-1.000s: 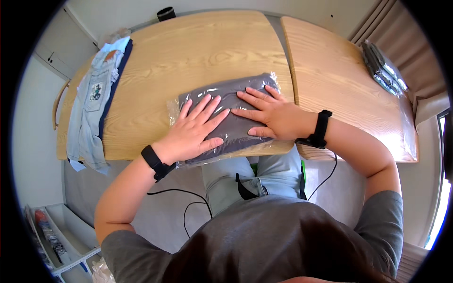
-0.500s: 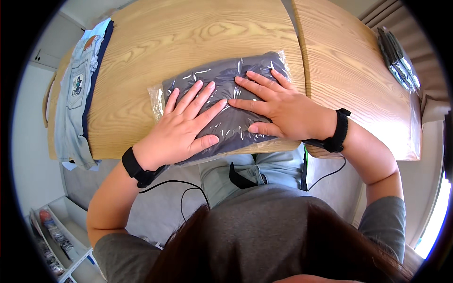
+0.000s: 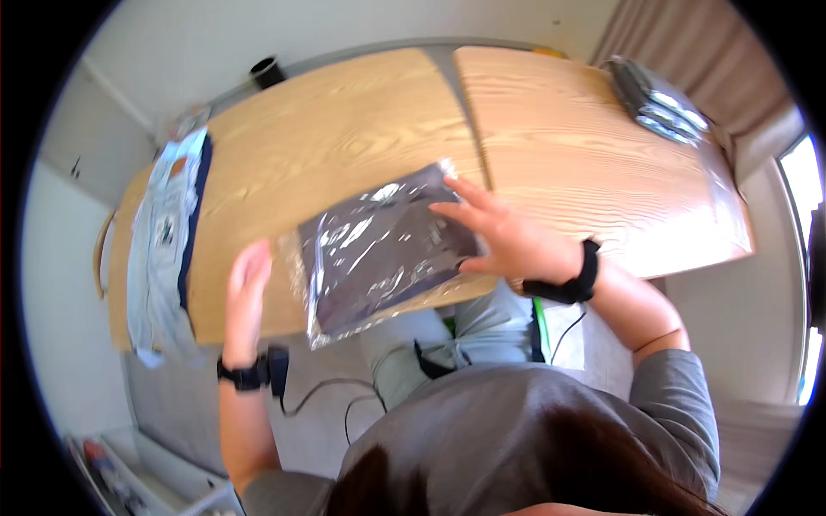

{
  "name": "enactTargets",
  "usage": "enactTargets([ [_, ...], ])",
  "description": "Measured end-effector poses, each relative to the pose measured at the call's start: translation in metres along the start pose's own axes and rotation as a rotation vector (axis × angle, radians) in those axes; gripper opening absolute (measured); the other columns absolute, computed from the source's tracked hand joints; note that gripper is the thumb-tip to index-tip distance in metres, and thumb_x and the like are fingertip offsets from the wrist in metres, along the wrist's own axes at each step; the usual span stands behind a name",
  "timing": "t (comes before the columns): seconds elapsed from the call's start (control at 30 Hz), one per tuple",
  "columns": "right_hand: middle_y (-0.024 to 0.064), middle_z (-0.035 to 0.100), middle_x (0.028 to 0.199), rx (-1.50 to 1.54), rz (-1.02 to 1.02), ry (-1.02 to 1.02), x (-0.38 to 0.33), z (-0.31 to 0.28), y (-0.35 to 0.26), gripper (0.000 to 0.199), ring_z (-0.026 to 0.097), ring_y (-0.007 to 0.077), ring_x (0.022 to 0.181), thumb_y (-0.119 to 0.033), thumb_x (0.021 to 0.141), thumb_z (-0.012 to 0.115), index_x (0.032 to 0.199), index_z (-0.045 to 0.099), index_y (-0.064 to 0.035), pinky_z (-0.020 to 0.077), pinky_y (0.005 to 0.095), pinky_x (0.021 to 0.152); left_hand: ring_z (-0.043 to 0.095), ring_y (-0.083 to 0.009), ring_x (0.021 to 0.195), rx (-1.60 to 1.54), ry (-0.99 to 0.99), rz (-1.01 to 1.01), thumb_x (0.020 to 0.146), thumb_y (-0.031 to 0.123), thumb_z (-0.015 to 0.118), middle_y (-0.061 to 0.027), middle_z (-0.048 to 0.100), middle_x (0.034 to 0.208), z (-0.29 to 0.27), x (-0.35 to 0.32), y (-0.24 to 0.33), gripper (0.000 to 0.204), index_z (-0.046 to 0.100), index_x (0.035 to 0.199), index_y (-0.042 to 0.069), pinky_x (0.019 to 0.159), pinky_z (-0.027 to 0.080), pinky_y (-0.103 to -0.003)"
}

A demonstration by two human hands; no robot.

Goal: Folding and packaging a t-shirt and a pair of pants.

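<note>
A dark grey folded garment in a clear plastic bag (image 3: 387,249) lies tilted at the front edge of the wooden table, its lower left corner reaching past the edge. My right hand (image 3: 520,241) is at the bag's right end, with fingers spread and the thumb beside the lower right side; whether it presses on the plastic is hard to tell. Apart from the bag, to its left, my left hand (image 3: 249,288) is raised edge-on and empty. Motion blurs its fingers, which look loosely stretched. Each wrist wears a black strap.
Folded light blue jeans (image 3: 163,241) with a dark blue layer lie along the left side of the table (image 3: 344,112). Several bagged dark garments (image 3: 658,99) are stacked at the right table's far corner. A black bin (image 3: 268,72) stands behind. A cable hangs from my left wrist.
Both hands were flat on the bag; the left has lifted off to the left, and the right has moved to the bag's right end. The bag now lies more tilted.
</note>
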State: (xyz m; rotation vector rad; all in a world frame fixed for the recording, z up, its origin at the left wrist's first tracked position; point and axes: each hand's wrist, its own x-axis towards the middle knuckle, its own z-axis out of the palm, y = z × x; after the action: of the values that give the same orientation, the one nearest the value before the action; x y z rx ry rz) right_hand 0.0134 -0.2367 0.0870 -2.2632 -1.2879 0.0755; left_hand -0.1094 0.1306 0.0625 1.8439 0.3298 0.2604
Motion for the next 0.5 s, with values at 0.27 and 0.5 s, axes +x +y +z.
enactTargets([
  [0.27, 0.0264, 0.03, 0.138, 0.144, 0.217, 0.214, -0.022, 0.059, -0.014, 0.083, 0.041, 0.0418, 0.121, -0.023, 0.07, 0.075, 0.139, 0.03, -0.0099, 0.0399, 0.0397, 0.098, 0.057, -0.0126, 0.076, -0.125, 0.041, -0.364, 0.088, 0.023, 0.059, -0.0071, 0.059, 0.094, 0.006, -0.029, -0.025, 0.043, 0.048, 0.12, -0.003, 0.068, 0.047, -0.025],
  [0.5, 0.0247, 0.039, 0.132, 0.229, 0.291, 0.41, -0.024, 0.075, -0.008, 0.08, 0.046, 0.0402, 0.116, -0.023, 0.07, 0.075, 0.136, 0.033, -0.0086, 0.0414, 0.0406, 0.095, 0.058, -0.0138, 0.088, -0.533, -0.194, -0.276, 0.092, 0.016, 0.053, -0.0066, 0.061, 0.1, 0.042, -0.025, 0.005, 0.025, 0.055, 0.108, -0.003, 0.078, 0.046, -0.029],
])
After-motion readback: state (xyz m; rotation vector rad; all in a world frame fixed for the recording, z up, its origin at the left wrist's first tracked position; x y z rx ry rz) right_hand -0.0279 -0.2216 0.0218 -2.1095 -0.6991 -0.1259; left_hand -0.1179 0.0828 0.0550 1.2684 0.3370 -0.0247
